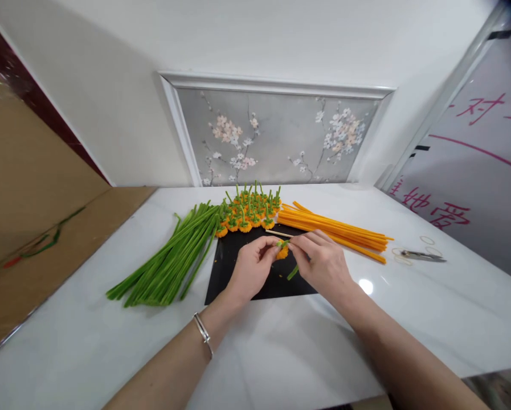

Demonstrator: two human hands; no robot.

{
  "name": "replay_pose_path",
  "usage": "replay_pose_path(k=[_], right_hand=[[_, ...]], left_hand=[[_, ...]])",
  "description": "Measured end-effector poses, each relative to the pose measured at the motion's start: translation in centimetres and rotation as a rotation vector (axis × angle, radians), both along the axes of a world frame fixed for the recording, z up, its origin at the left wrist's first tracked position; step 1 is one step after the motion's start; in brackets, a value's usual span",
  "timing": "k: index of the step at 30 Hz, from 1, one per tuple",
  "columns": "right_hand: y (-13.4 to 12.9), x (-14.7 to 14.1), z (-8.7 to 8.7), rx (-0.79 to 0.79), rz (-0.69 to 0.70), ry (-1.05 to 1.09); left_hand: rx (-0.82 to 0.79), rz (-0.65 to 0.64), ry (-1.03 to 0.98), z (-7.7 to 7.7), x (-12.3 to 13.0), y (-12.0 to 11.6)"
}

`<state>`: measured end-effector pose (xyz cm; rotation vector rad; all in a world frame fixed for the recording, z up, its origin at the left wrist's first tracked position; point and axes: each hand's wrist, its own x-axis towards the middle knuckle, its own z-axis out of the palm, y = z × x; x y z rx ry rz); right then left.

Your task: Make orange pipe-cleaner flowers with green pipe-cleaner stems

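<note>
Over the black mat, my left hand pinches a small orange fuzzy pumpkin made of pipe cleaner. My right hand meets it from the other side, fingertips closed on a green pipe cleaner at the pumpkin's top. One end of that green piece hangs down below the right fingers. A thin pale stick points left from behind the right hand; whether the hand grips it I cannot tell. Just beyond the mat stand several similar orange pumpkins with upright green stems.
A bundle of green pipe cleaners lies to the left, orange pipe cleaners to the right. Farther right are a small silver cutting tool and several thin rings. Brown cardboard borders the white table at left.
</note>
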<state>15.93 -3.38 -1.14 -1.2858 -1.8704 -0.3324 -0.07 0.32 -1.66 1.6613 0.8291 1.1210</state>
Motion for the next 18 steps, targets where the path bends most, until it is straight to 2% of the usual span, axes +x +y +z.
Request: replay_pose_path(k=[10,18], right_hand=[[-0.12,0.14,-0.03,0.08,-0.059,-0.231],[-0.17,-0.4,0.17,0.099,-0.072,-0.256]], left_hand=[[0.092,0.044,0.055,0.58,0.07,-0.5],[0.213,0.099,0.025,0.83,-0.08,-0.55]])
